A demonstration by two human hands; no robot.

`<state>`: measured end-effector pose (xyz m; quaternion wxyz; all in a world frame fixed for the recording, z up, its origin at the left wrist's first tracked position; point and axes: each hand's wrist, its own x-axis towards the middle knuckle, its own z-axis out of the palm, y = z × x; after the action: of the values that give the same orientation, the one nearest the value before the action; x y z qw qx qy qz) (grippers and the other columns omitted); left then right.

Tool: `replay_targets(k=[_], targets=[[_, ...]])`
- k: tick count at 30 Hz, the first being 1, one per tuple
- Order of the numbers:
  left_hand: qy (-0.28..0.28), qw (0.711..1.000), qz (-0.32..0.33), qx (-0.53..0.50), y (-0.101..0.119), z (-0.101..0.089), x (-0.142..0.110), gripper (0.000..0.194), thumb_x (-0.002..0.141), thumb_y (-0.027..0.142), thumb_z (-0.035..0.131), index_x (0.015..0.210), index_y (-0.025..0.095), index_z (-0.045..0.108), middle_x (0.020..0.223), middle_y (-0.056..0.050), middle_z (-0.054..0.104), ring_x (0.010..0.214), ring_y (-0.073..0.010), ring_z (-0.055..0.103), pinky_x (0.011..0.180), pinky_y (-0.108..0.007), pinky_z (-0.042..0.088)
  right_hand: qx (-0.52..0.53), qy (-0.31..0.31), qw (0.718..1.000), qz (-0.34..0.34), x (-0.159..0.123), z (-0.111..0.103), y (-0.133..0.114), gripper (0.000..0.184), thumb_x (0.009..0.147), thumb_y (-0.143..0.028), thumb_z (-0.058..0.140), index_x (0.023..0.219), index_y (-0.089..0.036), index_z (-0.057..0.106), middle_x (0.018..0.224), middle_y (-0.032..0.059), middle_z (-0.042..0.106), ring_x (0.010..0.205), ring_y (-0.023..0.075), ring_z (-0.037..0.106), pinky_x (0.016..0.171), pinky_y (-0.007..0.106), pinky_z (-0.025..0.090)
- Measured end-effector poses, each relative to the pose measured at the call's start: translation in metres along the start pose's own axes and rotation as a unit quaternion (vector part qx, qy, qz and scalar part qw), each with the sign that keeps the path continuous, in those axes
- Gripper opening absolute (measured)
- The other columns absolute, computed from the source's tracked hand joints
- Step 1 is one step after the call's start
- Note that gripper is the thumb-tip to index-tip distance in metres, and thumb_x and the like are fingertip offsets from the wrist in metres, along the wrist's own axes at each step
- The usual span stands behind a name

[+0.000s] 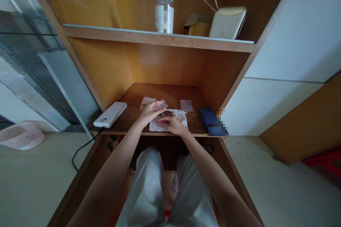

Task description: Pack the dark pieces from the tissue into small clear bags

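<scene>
My left hand (151, 111) is closed on a small clear plastic bag (163, 104), held above the lower shelf. Close beside it, my right hand (172, 125) has its fingers drawn together low over a white cloth or tissue (181, 116). Whatever those fingers pinch is too small to make out. Small dark pieces (168, 112) lie in a heap on the white sheet, partly covered by my hands. Behind my left hand sits another small bag (148, 100) with something in it. A flat clear zip bag (186, 105) lies to the right.
A white power bank (110, 114) with a black cable (84, 146) is at the shelf's left; a blurred-out dark blue phone-like object (212, 122) is at its right. Overhead, the upper shelf (160, 39) carries a clear bottle (164, 12), a yellow box (199, 26) and a cream strapped device (227, 22).
</scene>
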<state>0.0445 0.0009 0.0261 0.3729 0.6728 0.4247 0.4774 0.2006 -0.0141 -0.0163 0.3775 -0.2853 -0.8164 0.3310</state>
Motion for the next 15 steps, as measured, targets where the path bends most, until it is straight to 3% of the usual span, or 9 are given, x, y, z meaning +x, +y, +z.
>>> replay_targets(k=[5,15], targets=[[-0.028,0.999,-0.032,-0.003,-0.011,0.008,-0.007,0.049,0.067,0.042,0.069,0.107,0.015,0.060,0.111,-0.012,0.065,0.105,-0.0246,0.059,0.090,-0.038,0.046,0.003,0.008,1.000,0.001,0.000,0.000,0.000,0.017,0.080,-0.022,0.058,0.091,-0.019,0.070,0.092,0.0049,0.072,0.084,0.0167,0.067,0.082,0.031,0.051],[-0.013,0.999,-0.039,-0.035,-0.023,0.002,-0.024,0.060,0.065,0.050,0.070,0.112,0.015,0.060,0.122,-0.015,0.060,0.113,-0.0275,0.055,0.097,-0.041,0.042,-0.007,0.013,0.999,-0.031,0.001,0.001,-0.004,0.015,0.081,-0.023,0.058,0.090,-0.020,0.070,0.087,0.0032,0.072,0.079,0.0157,0.066,0.077,0.029,0.051]])
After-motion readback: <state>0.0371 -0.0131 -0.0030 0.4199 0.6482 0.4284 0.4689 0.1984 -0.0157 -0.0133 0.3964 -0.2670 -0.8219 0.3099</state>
